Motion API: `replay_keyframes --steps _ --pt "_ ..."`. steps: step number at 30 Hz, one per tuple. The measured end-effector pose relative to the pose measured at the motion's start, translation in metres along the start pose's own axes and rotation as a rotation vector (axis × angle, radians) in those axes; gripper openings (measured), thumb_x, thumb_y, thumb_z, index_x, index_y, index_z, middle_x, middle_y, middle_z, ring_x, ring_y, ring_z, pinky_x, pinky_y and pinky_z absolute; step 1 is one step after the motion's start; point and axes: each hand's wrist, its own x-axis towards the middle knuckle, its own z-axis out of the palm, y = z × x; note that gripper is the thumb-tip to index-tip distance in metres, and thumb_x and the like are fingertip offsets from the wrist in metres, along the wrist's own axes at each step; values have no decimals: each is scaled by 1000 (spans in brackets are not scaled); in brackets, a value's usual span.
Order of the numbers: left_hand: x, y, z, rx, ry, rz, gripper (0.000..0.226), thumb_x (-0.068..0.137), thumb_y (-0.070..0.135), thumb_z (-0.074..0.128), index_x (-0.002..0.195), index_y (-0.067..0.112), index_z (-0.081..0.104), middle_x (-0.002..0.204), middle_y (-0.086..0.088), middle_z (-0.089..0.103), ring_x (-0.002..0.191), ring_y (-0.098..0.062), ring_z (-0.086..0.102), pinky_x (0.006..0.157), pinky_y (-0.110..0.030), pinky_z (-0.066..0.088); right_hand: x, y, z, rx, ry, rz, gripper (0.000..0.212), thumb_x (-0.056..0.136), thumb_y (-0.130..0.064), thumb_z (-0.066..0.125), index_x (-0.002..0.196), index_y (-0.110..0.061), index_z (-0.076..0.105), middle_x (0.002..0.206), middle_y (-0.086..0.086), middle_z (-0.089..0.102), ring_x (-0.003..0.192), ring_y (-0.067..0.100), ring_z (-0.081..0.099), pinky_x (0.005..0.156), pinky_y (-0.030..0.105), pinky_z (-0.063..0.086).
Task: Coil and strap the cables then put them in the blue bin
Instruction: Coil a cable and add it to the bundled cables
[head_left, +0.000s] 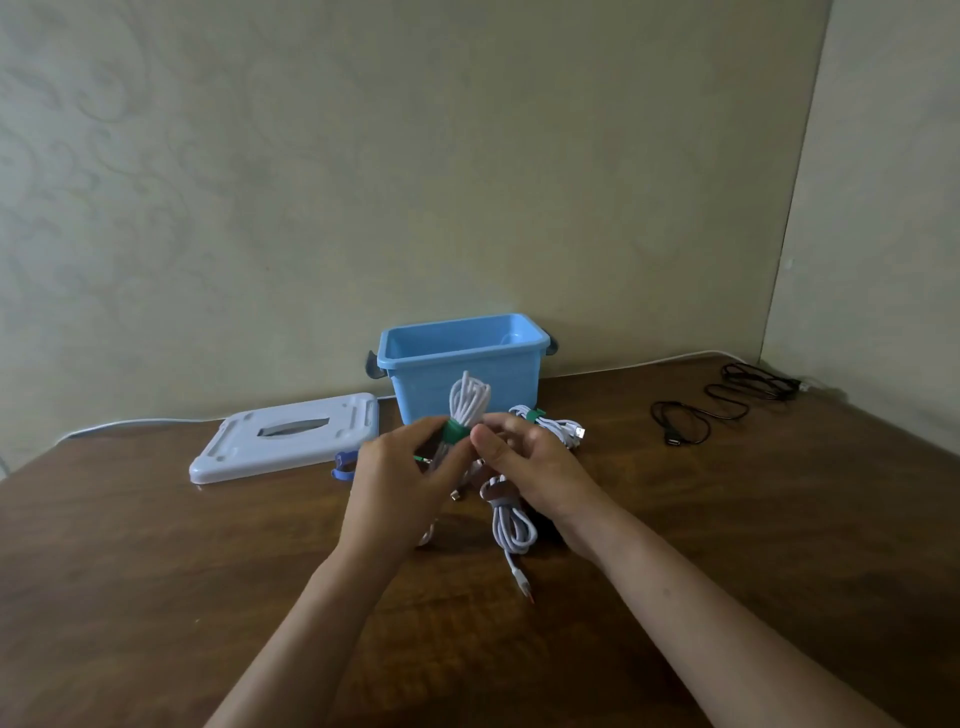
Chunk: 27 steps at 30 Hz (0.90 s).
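Observation:
I hold a coiled white cable (469, 397) upright in front of the blue bin (462, 364). A green strap (455, 431) wraps its middle. My left hand (402, 486) grips the coil from the left, and my right hand (524, 465) pinches the strap from the right. Below my right hand lies a second white coil (511, 525) with a grey strap, its plug pointing toward me. A third white coil (558, 428) with a green strap lies on the table right of the bin. The bin stands open and looks empty from this angle.
The bin's pale lid (285, 436) lies flat at the left, with a blue strap (343, 465) beside it. Loose black cables (727, 405) sprawl at the back right near the wall corner. The brown wooden table (156, 571) ends at the walls.

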Motion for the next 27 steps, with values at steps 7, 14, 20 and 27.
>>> replay_keyframes --steps 7,14,20,27 --pt "0 -4 4 159 35 52 25 85 24 75 109 19 69 95 10 67 82 -4 64 68 -13 52 -1 0 7 27 -18 -40 34 88 -46 74 115 -26 71 111 -1 77 106 16 72 95 38 57" --pt "-3 -4 12 200 -10 63 36 88 39 63 119 20 68 103 6 62 88 -9 62 74 -32 58 1 8 4 18 99 -20 14 90 -33 74 103 -28 72 98 -7 79 94 9 74 80 25 58" --pt "-1 -8 8 154 -27 31 31 84 32 75 113 20 71 98 8 64 84 -6 63 71 -22 55 6 9 -8 25 34 30 25 89 -25 75 112 -18 73 104 1 79 98 16 75 91 35 59" --pt "6 -9 1 -47 -270 -39 12 90 35 69 97 27 76 93 12 64 82 -10 62 67 -28 54 5 11 -14 72 57 10 24 80 -21 78 101 -11 73 90 3 79 80 15 75 70 26 58"
